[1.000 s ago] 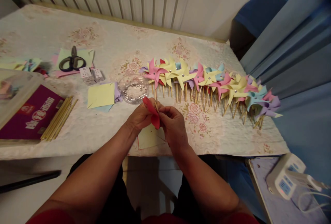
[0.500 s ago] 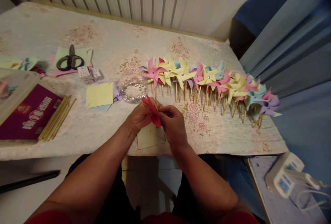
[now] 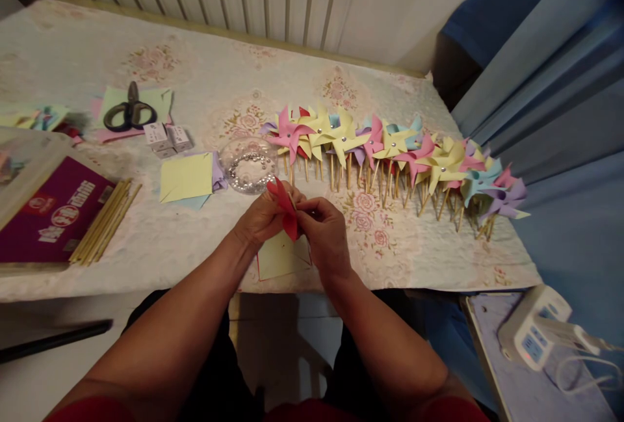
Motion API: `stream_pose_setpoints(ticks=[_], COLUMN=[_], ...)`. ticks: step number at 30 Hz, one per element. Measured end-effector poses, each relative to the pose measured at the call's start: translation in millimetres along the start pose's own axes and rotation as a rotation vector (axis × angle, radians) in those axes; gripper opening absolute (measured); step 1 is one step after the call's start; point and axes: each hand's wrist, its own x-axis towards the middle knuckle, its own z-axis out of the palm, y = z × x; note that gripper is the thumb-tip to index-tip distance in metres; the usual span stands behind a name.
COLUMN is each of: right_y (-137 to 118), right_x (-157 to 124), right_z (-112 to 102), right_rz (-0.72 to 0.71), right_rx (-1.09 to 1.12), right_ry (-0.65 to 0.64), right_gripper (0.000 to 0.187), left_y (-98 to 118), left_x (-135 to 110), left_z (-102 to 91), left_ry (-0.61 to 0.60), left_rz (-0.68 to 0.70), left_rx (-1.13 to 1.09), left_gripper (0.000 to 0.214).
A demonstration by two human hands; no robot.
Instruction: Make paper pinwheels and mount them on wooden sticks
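Between my hands is a red paper pinwheel (image 3: 289, 225), seen nearly edge-on. My left hand (image 3: 260, 217) is closed on it from the left. My right hand (image 3: 325, 230) pinches at its back, by the end of a thin wooden stick (image 3: 293, 199); the fingertips partly hide what they grip. Below my hands a pale yellow paper square (image 3: 283, 259) with a red edge under it lies at the table's front. Just beyond my left hand stands a clear round dish (image 3: 249, 165) of small shiny pins.
Several finished pinwheels (image 3: 394, 142) lie in a row at right. Left are yellow paper squares (image 3: 186, 178), small white boxes (image 3: 167, 139), black-handled scissors (image 3: 130, 113), a bundle of sticks (image 3: 104, 224) and a plastic bin (image 3: 29, 149). A power strip (image 3: 536, 328) sits lower right.
Both hands stay at the pinwheel, with only slight finger movement. The view has shifted a little; the things on the table look unmoved.
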Motion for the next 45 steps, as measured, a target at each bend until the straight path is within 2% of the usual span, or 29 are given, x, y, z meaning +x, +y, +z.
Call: stream_pose_setpoints(ticks=[16, 24, 30, 37, 45], right_y=[5, 8, 6, 15, 17], right_x=[5, 9, 9, 18, 29], right_z=[-5, -12, -10, -20, -27], right_rz=[0.020, 0.019, 0.065, 0.111, 0.204], right_rx=[-0.013, -0.098, -0.027, -0.093, -0.215], right_ry=[0.025, 0.033, 0.030, -0.016, -0.039], right_gripper=[0.012, 0.016, 0.017, 0.018, 0.023], left_y=[-7, -7, -7, 1, 4], left_x=[5, 5, 4, 8, 8], left_z=[-16.6, -21.0, -18.3, -15.4, -13.8], left_ry=[-0.023, 0.036, 0.070, 0.148, 0.225], left_rz=[0.023, 0.003, -0.006, 0.123, 0.177], left_rx=[0.059, 0.111, 0.126, 0.153, 0.157], left_gripper=[0.024, 0.030, 0.028, 0.026, 0.021])
